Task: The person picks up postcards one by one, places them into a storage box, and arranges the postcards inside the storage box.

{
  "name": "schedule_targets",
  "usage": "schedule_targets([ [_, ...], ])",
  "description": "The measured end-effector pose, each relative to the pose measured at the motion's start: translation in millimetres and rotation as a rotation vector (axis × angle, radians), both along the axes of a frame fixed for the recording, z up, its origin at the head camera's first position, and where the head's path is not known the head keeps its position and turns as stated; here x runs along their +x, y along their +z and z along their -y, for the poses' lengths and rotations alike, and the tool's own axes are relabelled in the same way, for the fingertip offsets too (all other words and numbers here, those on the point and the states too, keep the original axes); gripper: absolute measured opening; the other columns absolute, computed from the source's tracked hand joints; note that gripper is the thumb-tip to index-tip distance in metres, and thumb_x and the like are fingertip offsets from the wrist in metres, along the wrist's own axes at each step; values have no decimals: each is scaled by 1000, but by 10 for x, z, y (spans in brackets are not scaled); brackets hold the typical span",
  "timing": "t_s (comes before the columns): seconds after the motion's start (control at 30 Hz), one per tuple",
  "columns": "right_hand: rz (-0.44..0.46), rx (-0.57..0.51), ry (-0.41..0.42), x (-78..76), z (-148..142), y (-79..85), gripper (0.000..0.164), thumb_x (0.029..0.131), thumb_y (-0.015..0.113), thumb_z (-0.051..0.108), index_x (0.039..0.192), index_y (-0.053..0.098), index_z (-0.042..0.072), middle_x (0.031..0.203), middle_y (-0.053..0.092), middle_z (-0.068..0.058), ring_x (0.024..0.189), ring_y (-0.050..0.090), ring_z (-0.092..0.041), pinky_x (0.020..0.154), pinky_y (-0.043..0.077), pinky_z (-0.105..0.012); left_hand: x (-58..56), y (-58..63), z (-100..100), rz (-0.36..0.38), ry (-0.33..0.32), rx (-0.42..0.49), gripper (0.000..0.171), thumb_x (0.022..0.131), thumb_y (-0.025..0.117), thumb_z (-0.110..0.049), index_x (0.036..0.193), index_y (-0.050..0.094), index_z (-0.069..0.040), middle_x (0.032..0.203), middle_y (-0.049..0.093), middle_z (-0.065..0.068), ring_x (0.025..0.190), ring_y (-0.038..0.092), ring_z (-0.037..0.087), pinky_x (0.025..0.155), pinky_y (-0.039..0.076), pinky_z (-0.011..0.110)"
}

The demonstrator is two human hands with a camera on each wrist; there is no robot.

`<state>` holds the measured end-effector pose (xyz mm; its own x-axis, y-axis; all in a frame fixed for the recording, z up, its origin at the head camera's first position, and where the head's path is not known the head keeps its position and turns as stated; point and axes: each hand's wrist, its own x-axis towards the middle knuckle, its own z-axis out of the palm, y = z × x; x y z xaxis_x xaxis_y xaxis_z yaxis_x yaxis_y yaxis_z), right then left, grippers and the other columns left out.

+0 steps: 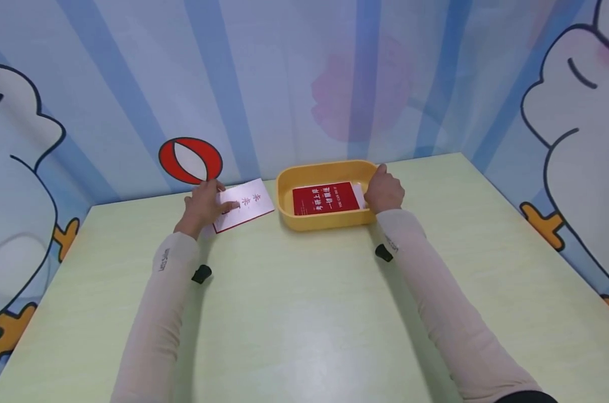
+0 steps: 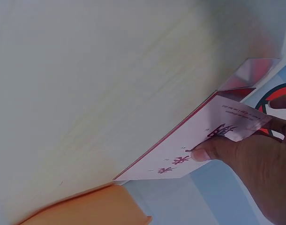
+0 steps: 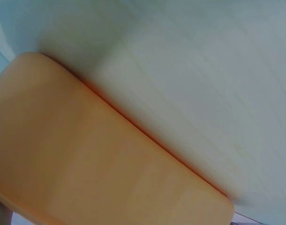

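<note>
In the head view my left hand (image 1: 200,208) pinches a white card (image 1: 253,202) with red printed characters and a red lower edge, left of the yellow tub (image 1: 324,224). The left wrist view has the thumb lying across the printed face of the card (image 2: 190,140), with the other fingers partly hidden behind it. A pinkish glossy flap (image 2: 250,75) sticks out at its far end. My right hand (image 1: 387,190) grips the tub's right rim. Inside the tub lies a red card (image 1: 329,198) with white characters, over a white piece (image 1: 359,196).
The pale table (image 1: 294,313) runs back to a blue striped curtain (image 1: 284,84) with cartoon figures, close behind the tub and the card. A small black object (image 1: 201,274) shows beside the left sleeve, and another black object (image 1: 383,253) beside the right sleeve.
</note>
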<state>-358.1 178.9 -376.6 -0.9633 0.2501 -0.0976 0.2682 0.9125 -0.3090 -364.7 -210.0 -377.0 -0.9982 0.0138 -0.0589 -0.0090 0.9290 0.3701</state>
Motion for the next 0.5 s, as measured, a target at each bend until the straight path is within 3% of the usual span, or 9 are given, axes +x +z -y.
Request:
schedule_targets([
  [0.3, -13, 3, -2, -4, 0, -7, 51, 94, 55, 19, 133, 33, -2, 111, 64, -22, 95, 68, -35, 84, 57, -49, 25, 26, 7, -58, -44, 113, 33, 102, 47, -12, 133, 41, -1, 133, 40, 22, 127, 32, 36, 112, 35, 50],
  [0.5, -14, 5, -3, -16, 7, -25, 49, 94, 55, 19, 132, 33, -2, 111, 64, -22, 95, 68, -35, 85, 57, -49, 24, 5, 54, -59, -21, 214, 39, 98, 38, 6, 136, 42, -1, 133, 40, 21, 126, 33, 34, 114, 36, 48],
])
